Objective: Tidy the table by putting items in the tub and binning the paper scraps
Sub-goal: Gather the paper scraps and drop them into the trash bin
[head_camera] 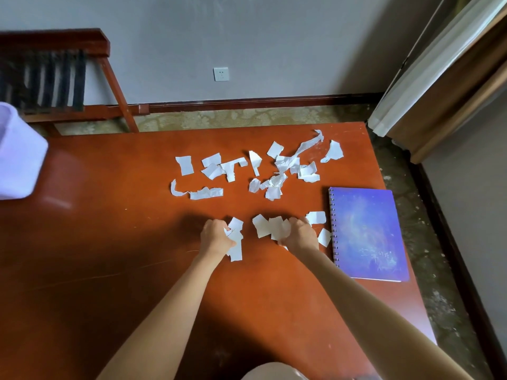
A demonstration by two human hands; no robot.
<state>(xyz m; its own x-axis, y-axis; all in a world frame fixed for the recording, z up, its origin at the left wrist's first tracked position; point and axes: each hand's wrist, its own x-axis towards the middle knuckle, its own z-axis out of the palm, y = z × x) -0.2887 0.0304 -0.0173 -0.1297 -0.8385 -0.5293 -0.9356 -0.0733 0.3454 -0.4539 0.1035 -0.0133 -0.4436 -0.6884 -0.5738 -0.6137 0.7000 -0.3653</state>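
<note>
Scraps point(282, 163) mostly lie scattered on the far middle of the desk point(137, 229); your left grip point(216, 237) and right grip point(300, 237) each curl round a few near ones. Notebook point(367, 234) at right is not yet tubbed: early going.

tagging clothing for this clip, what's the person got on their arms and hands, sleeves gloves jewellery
The left hand and right hand are ungloved, with no watch or bracelet, and both forearms are bare of sleeves down to the frame's edge. Rings cannot be ruled out.
</note>
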